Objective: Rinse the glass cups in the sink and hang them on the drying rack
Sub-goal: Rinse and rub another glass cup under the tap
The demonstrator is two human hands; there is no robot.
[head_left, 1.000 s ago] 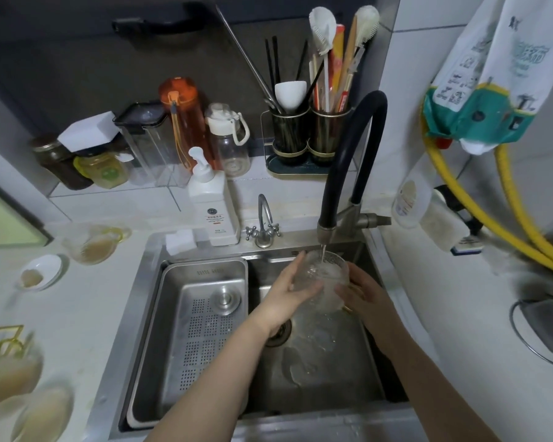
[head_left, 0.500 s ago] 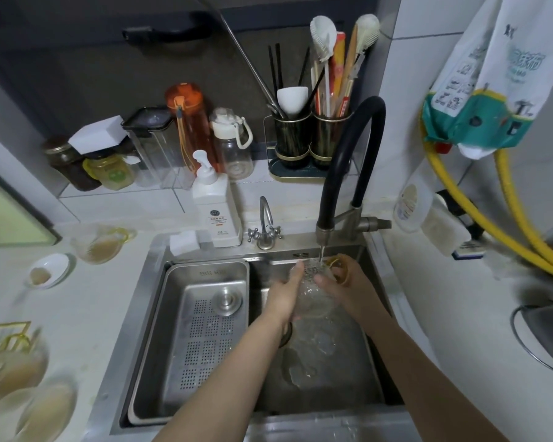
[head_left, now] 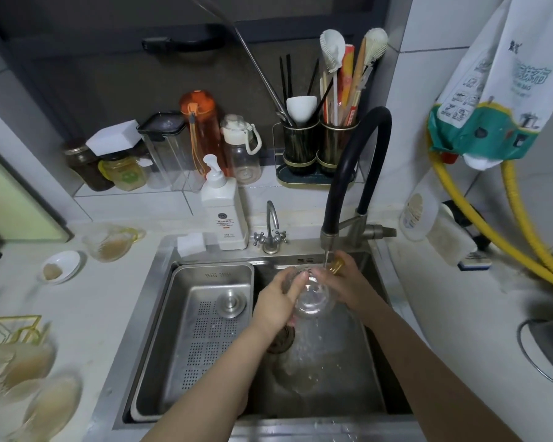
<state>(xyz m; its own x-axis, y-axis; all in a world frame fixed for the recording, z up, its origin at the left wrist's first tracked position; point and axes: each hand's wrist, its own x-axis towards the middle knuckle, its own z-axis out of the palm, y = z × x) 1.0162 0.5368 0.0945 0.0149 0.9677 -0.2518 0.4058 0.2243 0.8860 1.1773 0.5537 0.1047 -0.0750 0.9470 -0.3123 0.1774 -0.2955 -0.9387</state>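
- Water runs in a thin stream from the black faucet (head_left: 358, 161) onto the glass cup (head_left: 312, 296) that we hold over the right basin of the sink (head_left: 374, 371).
- Our left hand (head_left: 276, 303) wraps round the cup from the left, thumb across its rim end.
- Our right hand (head_left: 345, 285) grasps the cup from the right, fingers curled by its gold handle (head_left: 336, 267), just under the spout.
- The cup lies tilted on its side between both hands, its clear base turned toward us.
- A perforated steel tray (head_left: 198, 339) fills the left basin, a round metal plug (head_left: 231, 304) resting on it.
- Near the left edge of the counter (head_left: 87, 314), the gold drying rack (head_left: 10, 328) stands with blurred glass cups (head_left: 29, 387) beside and below it.
- One more cup (head_left: 110, 244) with a gold handle sits behind the sink's left corner, close to a small white dish (head_left: 59, 266).
- A white soap dispenser (head_left: 224, 212) stands at the back rim, next to a small chrome tap (head_left: 270, 231).
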